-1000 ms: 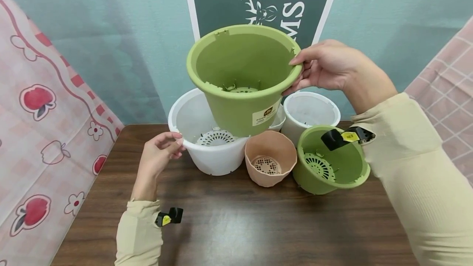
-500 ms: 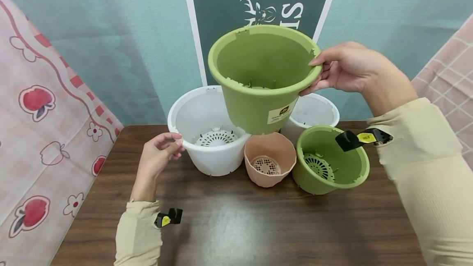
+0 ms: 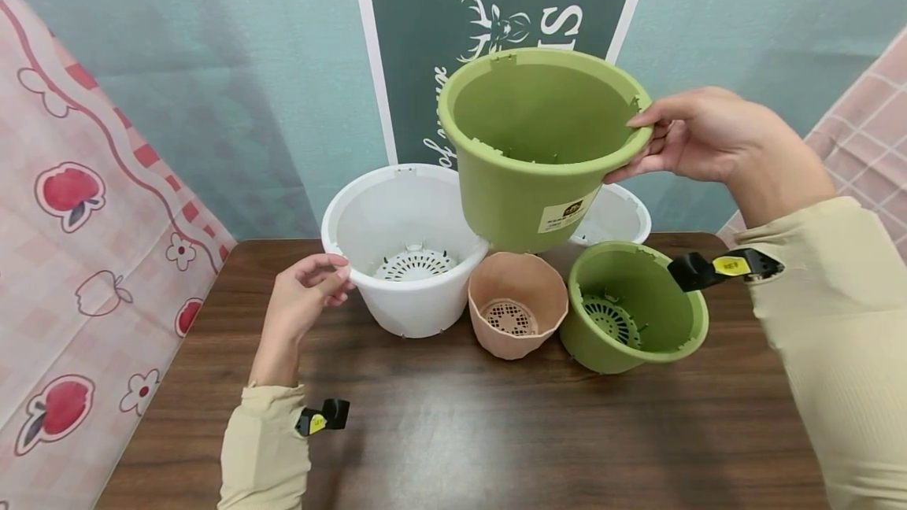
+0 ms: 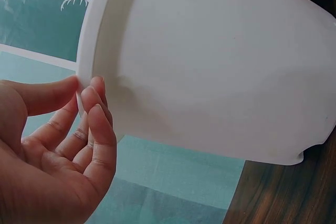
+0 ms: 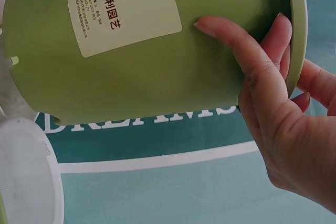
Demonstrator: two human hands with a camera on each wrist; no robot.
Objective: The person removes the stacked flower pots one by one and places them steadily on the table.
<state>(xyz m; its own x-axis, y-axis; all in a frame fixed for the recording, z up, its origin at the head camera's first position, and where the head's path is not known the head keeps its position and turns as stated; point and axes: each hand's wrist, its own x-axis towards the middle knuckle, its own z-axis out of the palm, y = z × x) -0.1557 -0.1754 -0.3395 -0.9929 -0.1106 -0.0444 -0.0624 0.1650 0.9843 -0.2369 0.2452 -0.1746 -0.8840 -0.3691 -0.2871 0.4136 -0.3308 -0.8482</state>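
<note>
My right hand (image 3: 716, 136) grips the right rim of a large green plant pot (image 3: 527, 203), held in the air above the other pots. Its label (image 5: 123, 11) faces the right wrist camera, and the fingers there spread under the rim and along the wall. My left hand (image 3: 305, 293) pinches the left rim of a large white pot (image 3: 418, 309) on the table; the left wrist view shows thumb and fingertips on that rim. A small peach pot (image 3: 517, 345) and a smaller green pot (image 3: 602, 356) stand to its right.
Another white pot (image 3: 623, 215) stands at the back right, partly hidden by the raised green pot. A brown wooden table (image 3: 453, 431) bears the pots. Behind hangs a teal curtain (image 3: 283, 101), with a pink patterned cloth (image 3: 85, 258) at the left.
My right hand has carried the large green pot to the right, off the white pot and over the peach one. My left hand has stayed on the white pot's rim.
</note>
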